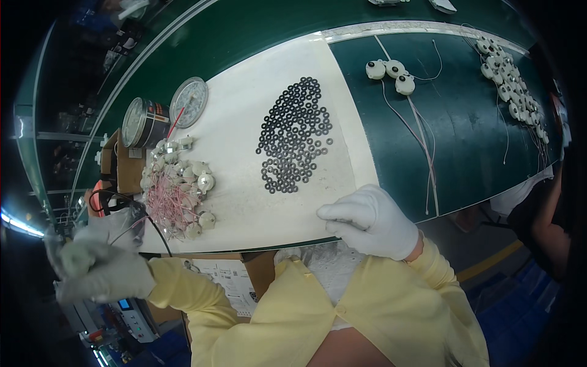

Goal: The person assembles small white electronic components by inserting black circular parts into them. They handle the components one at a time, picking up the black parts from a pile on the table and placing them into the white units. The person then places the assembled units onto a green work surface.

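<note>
My left hand (107, 275), in a white glove and smeared by motion, is off the left front of the table. Its fingers are closed around a round whitish motor (78, 258), blurred too. At the table's front edge is my right hand (376, 223), also gloved, its thumb and curled fingers close together; whatever they may hold is hidden. Beyond it, many small black rings (293, 134) lie spread on the white mat (238, 122). Nearer my left hand sits a heap of white motors (177, 189) with tangled pink wires.
An open tin (145, 122), its round lid (189, 101) and a thin red stick (176, 121) are at the far left. Three white motors (394, 68) with wires lie on the green surface; more motors (513, 88) cluster far right. Another person's arm (549, 226) shows at the right.
</note>
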`<state>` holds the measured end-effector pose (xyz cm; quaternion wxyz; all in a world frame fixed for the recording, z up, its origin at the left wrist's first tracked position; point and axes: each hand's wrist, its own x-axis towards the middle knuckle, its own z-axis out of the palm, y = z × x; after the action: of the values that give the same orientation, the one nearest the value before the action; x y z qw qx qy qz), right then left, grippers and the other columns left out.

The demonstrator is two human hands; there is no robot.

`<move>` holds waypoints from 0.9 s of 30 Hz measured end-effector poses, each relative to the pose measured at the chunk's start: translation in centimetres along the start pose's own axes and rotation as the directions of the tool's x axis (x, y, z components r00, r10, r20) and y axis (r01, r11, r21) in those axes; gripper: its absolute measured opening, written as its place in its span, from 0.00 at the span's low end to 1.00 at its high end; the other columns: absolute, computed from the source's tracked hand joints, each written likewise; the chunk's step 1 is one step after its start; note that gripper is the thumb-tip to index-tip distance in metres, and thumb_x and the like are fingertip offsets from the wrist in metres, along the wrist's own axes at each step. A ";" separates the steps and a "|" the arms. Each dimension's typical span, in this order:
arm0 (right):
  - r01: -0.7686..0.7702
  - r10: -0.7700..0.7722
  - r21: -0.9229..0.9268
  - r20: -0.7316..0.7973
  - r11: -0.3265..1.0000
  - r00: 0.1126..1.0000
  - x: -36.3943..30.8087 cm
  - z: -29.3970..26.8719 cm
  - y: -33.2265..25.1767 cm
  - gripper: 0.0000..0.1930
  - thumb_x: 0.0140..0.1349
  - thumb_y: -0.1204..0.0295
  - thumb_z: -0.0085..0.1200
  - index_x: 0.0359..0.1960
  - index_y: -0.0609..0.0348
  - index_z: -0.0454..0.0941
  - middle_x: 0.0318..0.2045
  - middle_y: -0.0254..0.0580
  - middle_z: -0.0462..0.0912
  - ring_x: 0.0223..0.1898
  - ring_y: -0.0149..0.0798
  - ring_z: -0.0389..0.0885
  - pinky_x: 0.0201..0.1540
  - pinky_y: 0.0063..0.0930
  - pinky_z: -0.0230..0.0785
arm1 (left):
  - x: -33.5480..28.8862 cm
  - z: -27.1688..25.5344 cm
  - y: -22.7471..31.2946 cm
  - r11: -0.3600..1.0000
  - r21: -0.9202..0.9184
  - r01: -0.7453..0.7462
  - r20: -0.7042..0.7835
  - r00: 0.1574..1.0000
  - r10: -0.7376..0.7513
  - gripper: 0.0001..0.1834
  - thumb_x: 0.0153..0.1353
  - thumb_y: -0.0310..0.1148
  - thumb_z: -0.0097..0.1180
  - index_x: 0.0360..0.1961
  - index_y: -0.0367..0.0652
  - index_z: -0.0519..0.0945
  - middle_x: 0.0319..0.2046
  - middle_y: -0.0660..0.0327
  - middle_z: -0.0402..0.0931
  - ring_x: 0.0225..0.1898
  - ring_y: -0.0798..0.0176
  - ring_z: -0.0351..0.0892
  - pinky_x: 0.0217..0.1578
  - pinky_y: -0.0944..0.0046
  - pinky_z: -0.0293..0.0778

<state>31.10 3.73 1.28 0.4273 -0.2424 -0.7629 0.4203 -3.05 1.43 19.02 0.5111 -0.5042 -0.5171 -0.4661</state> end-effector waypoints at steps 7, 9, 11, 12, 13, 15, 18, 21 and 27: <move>0.046 -0.048 -0.072 -0.028 0.996 0.998 0.0 0.0 0.6 0.16 0.55 0.78 0.67 0.46 0.55 0.83 0.27 0.40 0.85 0.26 0.47 0.83 0.29 0.36 0.70 | -4.5 -1.9 7.5 0.704 -0.028 0.709 0.948 0.242 -0.206 0.21 0.73 0.40 0.54 0.49 0.29 0.83 0.22 0.66 0.76 0.21 0.76 0.69 0.23 0.74 0.64; 0.060 -0.069 -0.115 -0.074 0.992 0.995 0.0 0.2 0.4 0.12 0.54 0.75 0.68 0.41 0.55 0.85 0.25 0.39 0.85 0.25 0.46 0.83 0.27 0.36 0.71 | -8.1 -0.1 7.9 0.713 0.146 0.686 0.989 -0.094 -0.113 0.25 0.77 0.48 0.52 0.48 0.34 0.86 0.25 0.71 0.75 0.23 0.80 0.64 0.26 0.75 0.59; 0.070 -0.081 -0.117 -0.092 0.991 0.992 0.0 0.4 0.2 0.11 0.53 0.73 0.68 0.39 0.54 0.86 0.24 0.39 0.84 0.24 0.45 0.82 0.26 0.36 0.71 | -10.9 0.7 7.8 0.608 0.355 0.710 0.934 -0.244 -0.260 0.23 0.76 0.48 0.55 0.47 0.35 0.86 0.25 0.73 0.74 0.24 0.80 0.63 0.27 0.76 0.59; 0.069 -0.078 -0.105 -0.088 0.992 0.993 0.0 0.5 0.2 0.11 0.52 0.73 0.69 0.38 0.54 0.86 0.24 0.38 0.84 0.24 0.44 0.82 0.26 0.36 0.70 | -11.9 0.8 7.7 0.542 0.451 0.710 0.891 -0.321 -0.321 0.23 0.75 0.48 0.56 0.47 0.35 0.86 0.25 0.74 0.73 0.24 0.80 0.63 0.28 0.76 0.59; 0.066 -0.074 -0.096 -0.086 0.993 0.994 0.0 0.5 0.3 0.11 0.52 0.73 0.69 0.38 0.53 0.85 0.24 0.38 0.84 0.24 0.44 0.82 0.26 0.36 0.70 | -12.4 1.0 7.7 0.535 0.427 0.729 0.900 -0.284 -0.332 0.20 0.75 0.45 0.56 0.45 0.35 0.86 0.25 0.72 0.75 0.25 0.79 0.65 0.28 0.75 0.62; 0.060 -0.069 -0.102 -0.092 0.993 0.993 0.0 0.5 0.3 0.11 0.52 0.73 0.69 0.38 0.53 0.85 0.23 0.38 0.84 0.23 0.44 0.82 0.25 0.36 0.69 | -13.0 1.3 7.8 0.524 0.377 0.764 0.912 -0.208 -0.353 0.16 0.74 0.39 0.57 0.40 0.35 0.85 0.24 0.68 0.77 0.26 0.77 0.69 0.29 0.73 0.67; 0.056 -0.065 -0.128 -0.070 0.990 0.995 -0.1 0.3 0.3 0.11 0.53 0.73 0.68 0.38 0.53 0.85 0.23 0.37 0.84 0.23 0.44 0.81 0.25 0.37 0.68 | -13.8 1.4 8.1 0.476 0.287 0.831 0.950 -0.182 -0.255 0.14 0.75 0.38 0.55 0.45 0.35 0.83 0.26 0.66 0.78 0.27 0.76 0.70 0.30 0.72 0.69; 0.048 -0.055 -0.125 -0.057 0.991 0.997 0.0 0.2 0.2 0.10 0.53 0.73 0.68 0.38 0.53 0.86 0.23 0.37 0.83 0.22 0.44 0.81 0.24 0.37 0.67 | -15.4 1.1 7.6 0.550 0.177 0.816 0.968 -0.045 -0.245 0.14 0.76 0.36 0.54 0.51 0.36 0.80 0.28 0.65 0.78 0.27 0.74 0.70 0.31 0.72 0.70; 0.027 -0.030 -0.100 -0.027 0.995 0.999 0.3 -0.2 0.0 0.09 0.54 0.72 0.66 0.37 0.53 0.85 0.21 0.37 0.82 0.21 0.45 0.80 0.23 0.37 0.67 | -15.6 0.7 7.5 0.597 0.028 0.802 0.992 0.054 -0.118 0.09 0.76 0.34 0.54 0.46 0.38 0.77 0.30 0.64 0.78 0.28 0.73 0.73 0.31 0.69 0.73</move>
<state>31.08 4.03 1.43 0.4315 -0.2585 -0.7801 0.3721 3.87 1.86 3.19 -0.2727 -0.5817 -0.6890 -0.3356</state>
